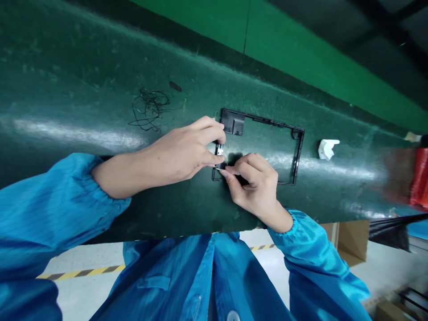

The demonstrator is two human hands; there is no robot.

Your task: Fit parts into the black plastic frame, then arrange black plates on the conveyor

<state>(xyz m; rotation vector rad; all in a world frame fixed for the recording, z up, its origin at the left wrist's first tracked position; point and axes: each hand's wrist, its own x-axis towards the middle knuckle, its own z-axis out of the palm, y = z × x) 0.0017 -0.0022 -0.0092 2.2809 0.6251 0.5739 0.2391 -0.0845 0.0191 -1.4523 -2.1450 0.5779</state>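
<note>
A thin black rectangular frame (300, 154) lies flat on the green workbench. A black block (233, 121) fills its upper left corner. My left hand (190, 149) grips the frame's left side, fingers around a small white piece (219, 150) set there. Just below that piece, my right hand (256, 180) pinches a small, thin, pale object (219, 169) between thumb and forefinger, against the frame's left side. What this object is, I cannot make out. The fingertips of both hands almost touch.
Tangled thin black wire (150, 107) lies on the bench (83, 89) at the left. A crumpled white piece (327, 149) sits right of the frame. Something red (420, 178) is at the far right edge. Below the bench stands an open cardboard box (352, 240).
</note>
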